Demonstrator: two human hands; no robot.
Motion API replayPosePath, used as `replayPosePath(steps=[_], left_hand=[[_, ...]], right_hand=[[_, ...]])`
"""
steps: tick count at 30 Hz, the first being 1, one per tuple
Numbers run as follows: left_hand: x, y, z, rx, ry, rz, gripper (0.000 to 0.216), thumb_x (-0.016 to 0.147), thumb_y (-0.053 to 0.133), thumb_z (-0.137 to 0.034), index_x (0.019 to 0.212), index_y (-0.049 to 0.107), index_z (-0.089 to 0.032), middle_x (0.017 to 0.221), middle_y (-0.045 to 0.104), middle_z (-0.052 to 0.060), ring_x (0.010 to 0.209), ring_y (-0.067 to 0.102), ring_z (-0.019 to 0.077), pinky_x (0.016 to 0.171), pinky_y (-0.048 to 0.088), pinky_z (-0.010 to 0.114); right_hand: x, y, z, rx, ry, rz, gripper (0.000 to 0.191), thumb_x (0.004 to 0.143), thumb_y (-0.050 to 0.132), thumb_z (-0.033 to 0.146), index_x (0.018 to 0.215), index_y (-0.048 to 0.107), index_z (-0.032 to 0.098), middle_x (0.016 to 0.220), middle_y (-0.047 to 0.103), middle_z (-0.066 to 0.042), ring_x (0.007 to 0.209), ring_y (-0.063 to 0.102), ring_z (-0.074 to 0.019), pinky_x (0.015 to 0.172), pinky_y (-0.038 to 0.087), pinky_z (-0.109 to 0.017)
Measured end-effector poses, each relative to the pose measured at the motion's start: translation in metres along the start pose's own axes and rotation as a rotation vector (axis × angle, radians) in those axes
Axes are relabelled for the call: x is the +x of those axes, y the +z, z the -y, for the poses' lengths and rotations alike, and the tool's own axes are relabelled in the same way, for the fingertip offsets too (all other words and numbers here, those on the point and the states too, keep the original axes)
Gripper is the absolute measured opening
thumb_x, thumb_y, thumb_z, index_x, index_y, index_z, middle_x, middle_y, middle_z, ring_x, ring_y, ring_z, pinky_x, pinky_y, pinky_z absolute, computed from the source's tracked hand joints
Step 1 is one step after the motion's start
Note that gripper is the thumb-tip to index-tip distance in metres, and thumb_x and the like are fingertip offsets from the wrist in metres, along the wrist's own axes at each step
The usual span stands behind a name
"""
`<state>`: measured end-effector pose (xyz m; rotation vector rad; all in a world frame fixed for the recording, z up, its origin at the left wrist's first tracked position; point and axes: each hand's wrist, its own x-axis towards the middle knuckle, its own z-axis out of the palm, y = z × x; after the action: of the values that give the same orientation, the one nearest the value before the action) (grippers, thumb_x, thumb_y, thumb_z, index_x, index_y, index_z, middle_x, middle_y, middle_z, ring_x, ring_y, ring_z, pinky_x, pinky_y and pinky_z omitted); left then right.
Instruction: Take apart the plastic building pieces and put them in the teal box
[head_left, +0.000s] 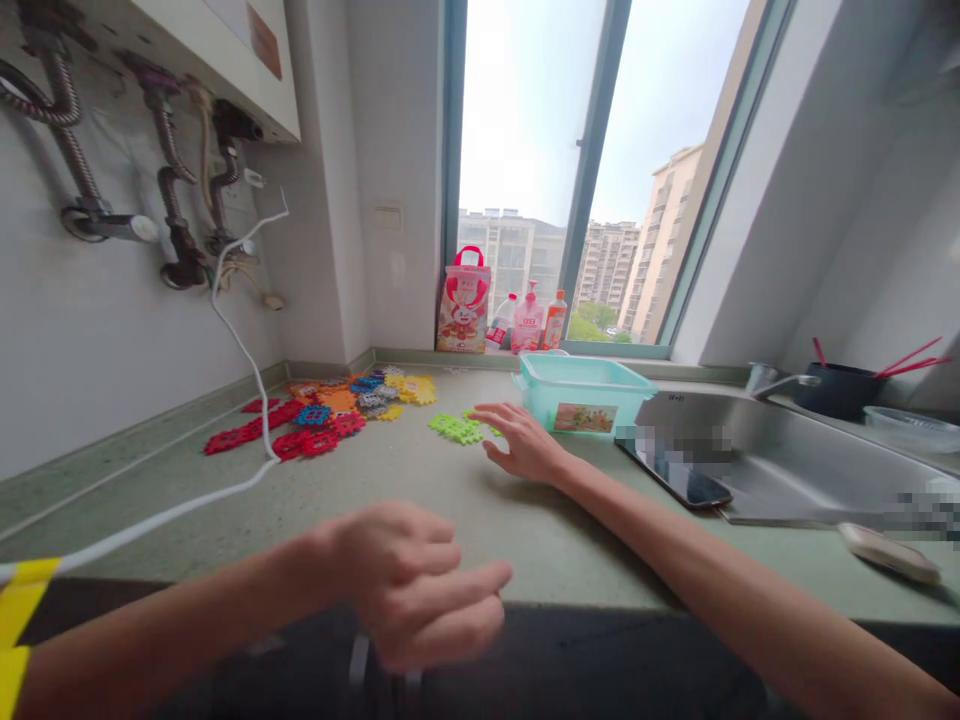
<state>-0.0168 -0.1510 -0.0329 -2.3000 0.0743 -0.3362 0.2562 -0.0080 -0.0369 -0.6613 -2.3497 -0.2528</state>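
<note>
My right hand (521,440) reaches over the counter with its fingers spread and nothing seen in them. Its fingertips are at the right side of the lime-green plastic interlocking pieces (456,428); whether they touch is hard to tell. Just behind this hand stands a turquoise plastic basin (589,380) with a picture label on its front. Nearer to me, my left hand (424,585) hovers by the counter's front edge, fingers curled and somewhat blurred. The inside of that hand is hidden. Farther left lies a spread of red interlocking pieces (319,442), with blue, orange, grey and yellow ones behind.
A white cable (251,355) runs across the counter (360,480) at the left. On the right, a phone (675,475) lies against the steel sink (795,450), and a pale oblong object (889,552) sits in front. Bottles (529,322) and a pink bag (465,308) stand by the window.
</note>
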Motion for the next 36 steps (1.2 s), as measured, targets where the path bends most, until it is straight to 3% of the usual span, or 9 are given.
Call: replayPosePath(steps=[4,9,13,16,18,20,24,29,36], left_hand=[[-0.017,0.035,0.079,-0.139,-0.032,-0.094,0.016,0.107,0.055,-0.023,0.099,0.069,-0.02,0.071,0.072,0.0,0.05,0.054,0.0113,0.053,0.043,0.025],[-0.079,0.092,0.146,-0.158,-0.366,-0.035,0.037,0.114,0.045,-0.039,0.089,0.063,-0.019,0.053,0.056,-0.005,0.045,0.051,0.0104,0.048,0.028,0.021],[-0.114,0.106,0.148,-0.124,-0.613,-0.045,0.043,0.112,0.046,-0.051,0.089,0.062,-0.02,0.05,0.049,-0.006,0.042,0.048,0.0116,0.048,0.024,0.022],[-0.108,0.102,0.136,-0.245,-0.71,-0.032,0.039,0.111,0.049,-0.048,0.086,0.06,-0.02,0.057,0.057,-0.004,0.048,0.056,0.013,0.051,0.035,0.023],[-0.094,0.101,0.128,-0.359,-0.769,-0.047,0.03,0.111,0.05,-0.042,0.095,0.063,-0.021,0.076,0.07,0.0,0.067,0.068,0.016,0.064,0.049,0.026],[-0.081,0.105,0.124,-0.485,-0.771,-0.041,0.023,0.108,0.055,-0.041,0.113,0.066,-0.022,0.109,0.076,0.007,0.101,0.074,0.0215,0.091,0.057,0.033],[-0.067,0.123,0.134,-0.686,-0.795,0.045,0.052,0.102,0.061,-0.056,0.143,0.059,-0.024,0.151,0.061,0.014,0.142,0.056,0.0285,0.122,0.043,0.045],[-0.048,0.154,0.159,-0.79,-0.789,0.219,0.077,0.101,0.051,-0.072,0.161,0.045,-0.023,0.17,0.042,0.015,0.156,0.04,0.0328,0.129,0.032,0.048],[-0.029,0.167,0.157,-0.874,-0.801,0.228,0.068,0.099,0.054,-0.073,0.149,0.06,-0.028,0.156,0.061,0.007,0.143,0.058,0.0308,0.118,0.046,0.039]], right_hand=[[-0.002,0.015,-0.009,0.025,0.062,-0.019,0.048,0.096,0.068,0.023,0.143,0.063,0.026,0.143,0.067,-0.013,0.129,0.063,-0.0311,0.111,0.051,-0.055],[0.008,0.031,-0.044,0.112,0.199,-0.042,0.035,0.103,0.061,0.037,0.133,0.067,0.021,0.134,0.071,-0.015,0.126,0.066,-0.0294,0.112,0.051,-0.051],[0.018,0.036,-0.062,0.159,0.265,0.004,0.035,0.107,0.054,0.042,0.131,0.069,0.022,0.132,0.072,-0.013,0.125,0.066,-0.0274,0.113,0.049,-0.048],[0.019,0.038,-0.064,0.152,0.287,0.066,0.037,0.109,0.048,0.043,0.131,0.07,0.023,0.132,0.072,-0.012,0.125,0.066,-0.0269,0.113,0.048,-0.047],[0.016,0.039,-0.063,0.145,0.317,0.117,0.04,0.11,0.043,0.042,0.131,0.071,0.023,0.132,0.073,-0.012,0.126,0.066,-0.0272,0.114,0.047,-0.047],[0.012,0.039,-0.063,0.164,0.376,0.144,0.041,0.108,0.041,0.035,0.134,0.07,0.022,0.135,0.072,-0.012,0.128,0.066,-0.0273,0.114,0.047,-0.048],[0.006,0.038,-0.064,0.289,0.437,0.169,0.059,0.091,0.048,0.013,0.148,0.059,0.018,0.15,0.065,-0.014,0.136,0.062,-0.0258,0.12,0.045,-0.046],[0.006,0.035,-0.054,0.331,0.281,0.209,0.073,0.08,0.056,0.008,0.151,0.057,0.021,0.153,0.063,-0.011,0.14,0.061,-0.0274,0.122,0.044,-0.047],[0.01,0.03,-0.032,0.348,0.142,0.148,0.047,0.093,0.066,0.021,0.14,0.065,0.02,0.138,0.073,-0.014,0.125,0.07,-0.0274,0.109,0.053,-0.045]])
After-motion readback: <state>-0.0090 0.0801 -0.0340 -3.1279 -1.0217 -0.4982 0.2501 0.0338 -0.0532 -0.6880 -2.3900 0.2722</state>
